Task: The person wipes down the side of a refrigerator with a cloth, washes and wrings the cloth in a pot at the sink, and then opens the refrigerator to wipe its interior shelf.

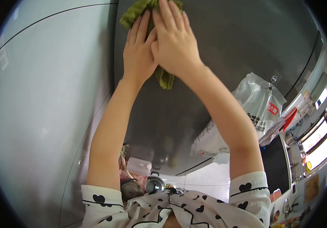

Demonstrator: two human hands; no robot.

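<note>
A green knitted-looking cloth [135, 14] lies against a dark grey, slightly glossy panel [224, 34] at the top of the head view. My left hand [138, 53] rests flat on the cloth with its fingers stretched out. Beside it, my right hand [176, 41] also presses flat, fingers extended over the cloth's upper part. The two hands touch near the thumbs. A loose end of the cloth hangs out below my right palm. Most of its middle is hidden under both hands.
A pale tiled wall [45, 98] meets the panel's left edge. A clear printed plastic bag [260, 98] hangs from a hook on the panel, close to my right forearm. Pots [155, 183] and a whitish plastic container [138, 166] stand low down. A window [317, 138] is at right.
</note>
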